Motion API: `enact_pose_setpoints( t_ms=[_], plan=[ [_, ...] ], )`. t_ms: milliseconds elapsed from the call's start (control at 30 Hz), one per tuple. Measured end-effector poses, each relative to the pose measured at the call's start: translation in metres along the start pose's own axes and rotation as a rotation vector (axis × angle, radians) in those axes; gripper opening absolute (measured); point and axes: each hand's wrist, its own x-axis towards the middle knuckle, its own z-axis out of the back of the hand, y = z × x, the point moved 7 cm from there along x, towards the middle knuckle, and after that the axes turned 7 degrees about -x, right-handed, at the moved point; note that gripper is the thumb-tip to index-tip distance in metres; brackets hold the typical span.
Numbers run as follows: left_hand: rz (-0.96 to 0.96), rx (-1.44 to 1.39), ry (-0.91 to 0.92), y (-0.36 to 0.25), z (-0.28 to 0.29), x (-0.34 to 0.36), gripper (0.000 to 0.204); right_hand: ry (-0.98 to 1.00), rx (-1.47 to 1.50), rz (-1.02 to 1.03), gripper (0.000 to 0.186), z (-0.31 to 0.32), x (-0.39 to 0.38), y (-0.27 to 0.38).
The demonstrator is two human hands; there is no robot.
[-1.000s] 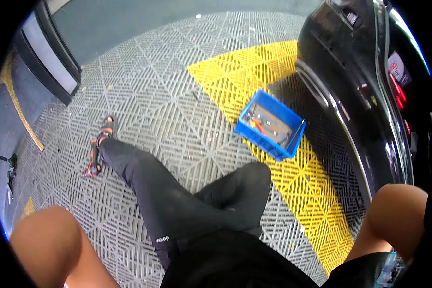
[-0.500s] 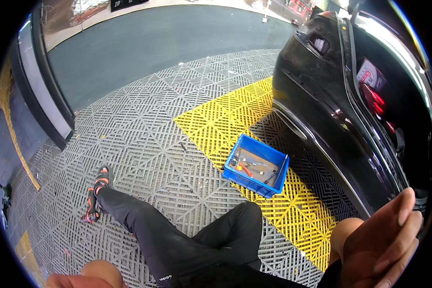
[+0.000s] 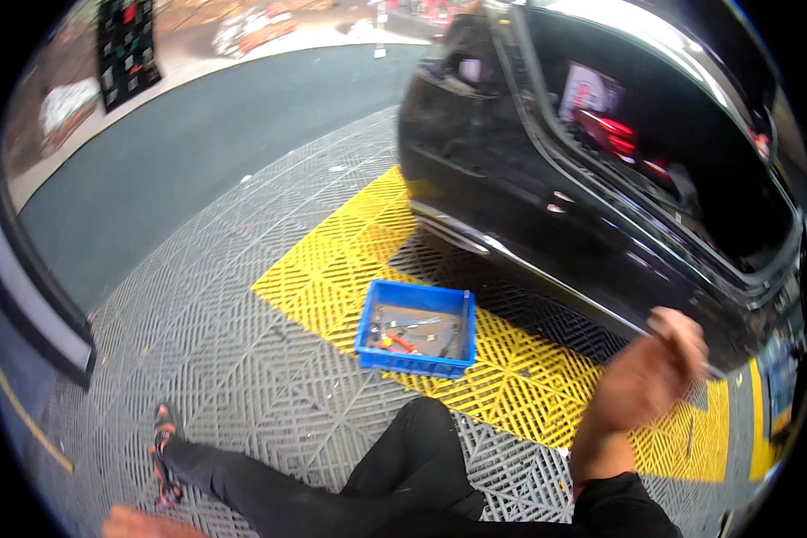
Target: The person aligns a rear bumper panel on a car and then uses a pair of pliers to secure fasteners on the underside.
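My right hand (image 3: pixel 652 372) is raised at the right, in front of the black car's rear bumper (image 3: pixel 547 193). Its fingers point upward, loosely bent and a little blurred, and I see nothing held in them. Of my left hand (image 3: pixel 152 524) only a strip shows at the bottom edge, its fingers hidden. A blue plastic box (image 3: pixel 415 366) stands on the yellow floor tiles beyond my bent knee. Inside lie pliers with red handles (image 3: pixel 403 344) and several metal tools. Neither hand touches the box.
The car's open rear (image 3: pixel 655 152) fills the upper right, a red tail light (image 3: pixel 614 134) visible inside. Grey slatted tiles (image 3: pixel 269 359) cover the floor around my stretched leg (image 3: pixel 233 471). A dark-framed panel (image 3: pixel 40 296) stands at the left, before a grey wall base (image 3: pixel 197 143).
My view has swung to the right, so the car and box sit further left. My right hand has turned and blurred, more of its forearm showing. Less of my left hand is visible.
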Motion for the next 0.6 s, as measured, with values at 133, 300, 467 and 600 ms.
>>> enact_pose_setpoints(
  t_ms=[133,300,467,600],
  plan=[
    [0.613,0.300,-0.050,0.098,-0.015,-0.086,0.030,0.364,-0.231,-0.849,0.045,-0.045,-0.242,-0.118],
    [1.680,-0.246,0.109,0.178,-0.156,-0.290,0.052,0.512,-1.129,-1.724,0.060,0.213,-0.515,-0.146],
    [2.035,-0.267,0.301,0.183,-0.209,-0.399,0.062,0.703,-1.500,-1.655,0.056,0.278,-0.553,-0.075],
    [2.194,-0.400,0.103,0.214,-0.284,-0.446,0.070,0.753,-1.713,-1.605,0.056,0.269,-0.554,-0.074]
  ],
)
